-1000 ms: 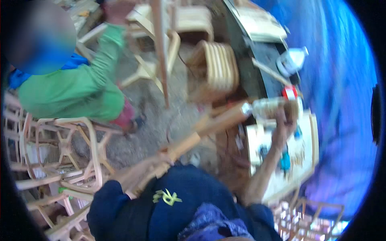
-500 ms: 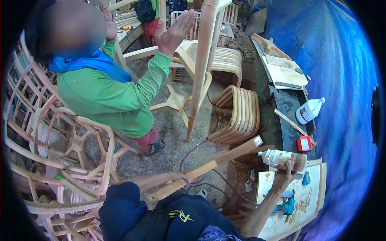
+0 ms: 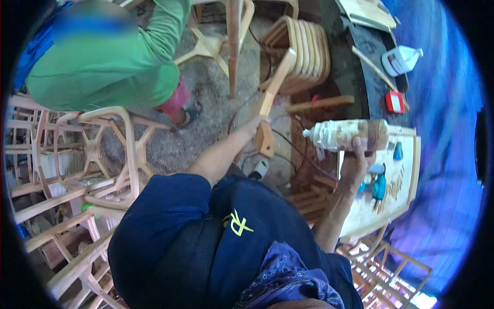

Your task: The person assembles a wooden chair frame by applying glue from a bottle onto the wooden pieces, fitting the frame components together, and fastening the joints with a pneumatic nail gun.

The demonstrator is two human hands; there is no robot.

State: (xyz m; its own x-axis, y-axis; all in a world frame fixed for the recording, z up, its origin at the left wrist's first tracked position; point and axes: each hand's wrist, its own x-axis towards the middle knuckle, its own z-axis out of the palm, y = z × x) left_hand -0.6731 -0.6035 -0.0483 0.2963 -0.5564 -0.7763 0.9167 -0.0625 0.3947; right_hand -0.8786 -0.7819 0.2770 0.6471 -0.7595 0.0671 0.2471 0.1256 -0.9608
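Plastic bottle [image 3: 350, 135], lying sideways in the closed grasp of the right hand [image 3: 358, 158], its nozzle directed toward the person's left and its base end near the pale worktable [image 3: 355, 219]. The left hand [image 3: 255, 125] is closed around a wooden piece [image 3: 278, 82], whose far end overlaps the stacked curved frames [image 3: 309, 51] in view.

Woodworking workshop, stacked curved wood parts [image 3: 303, 51], unfinished chair frames [image 3: 131, 149]

Head view, facing forward-down, close above torso [image 3: 206, 247]; edges perhaps warped.
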